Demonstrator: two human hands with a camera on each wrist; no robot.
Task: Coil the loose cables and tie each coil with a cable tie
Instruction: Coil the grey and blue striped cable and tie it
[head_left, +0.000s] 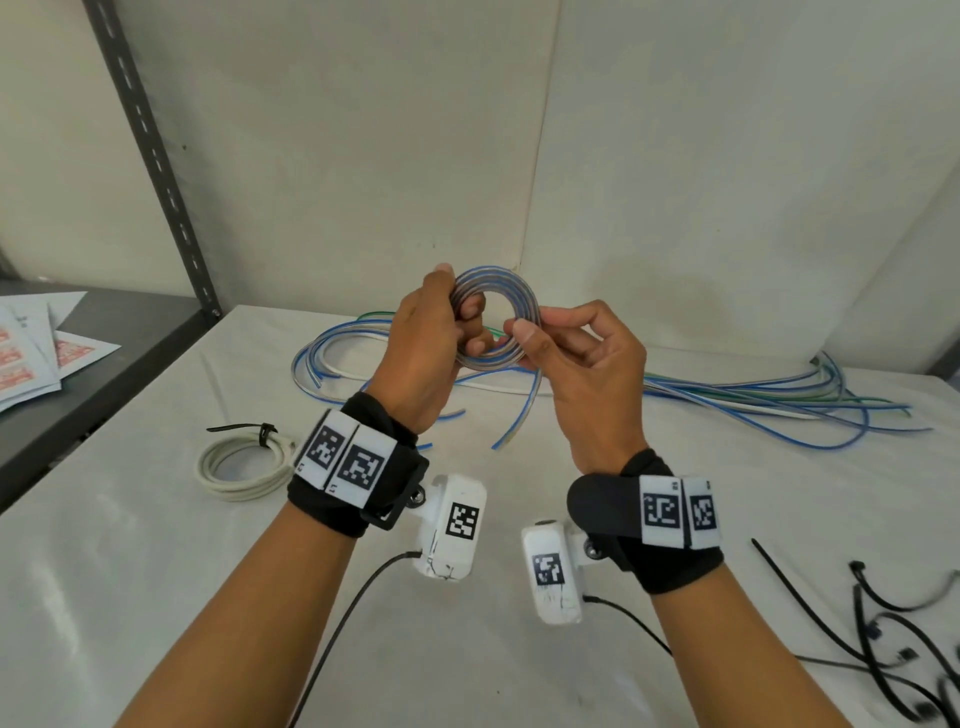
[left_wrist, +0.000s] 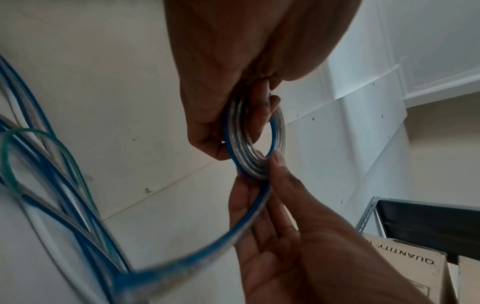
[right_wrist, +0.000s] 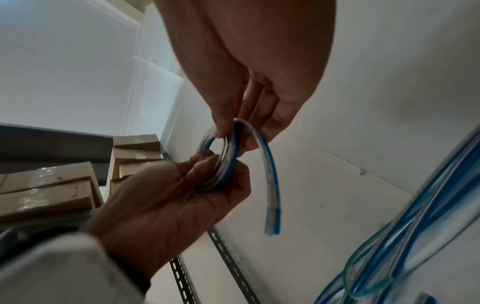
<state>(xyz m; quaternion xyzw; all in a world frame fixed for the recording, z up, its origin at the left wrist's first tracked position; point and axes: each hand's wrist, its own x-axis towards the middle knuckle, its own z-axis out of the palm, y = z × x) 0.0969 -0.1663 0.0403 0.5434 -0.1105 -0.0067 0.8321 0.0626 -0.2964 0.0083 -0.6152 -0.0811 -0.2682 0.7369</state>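
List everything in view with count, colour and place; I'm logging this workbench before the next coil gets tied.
Coil in hand: one, clear with blue stripe, held up between both hands, short tail hanging.
Tied coil: one, white, on the table at left, black tie around it.
Loose cables: a tangled bunch, blue, green and white, across the back of the table.
Cable ties: several, black, loose at the table's right edge.
Table: one, white cover.
Papers: a few, white with red print, on the dark shelf at left.
Cardboard boxes: several, brown, on the shelving.
Left hand: fingers gripping the coil's left side.
Right hand: fingers pinching its right side.
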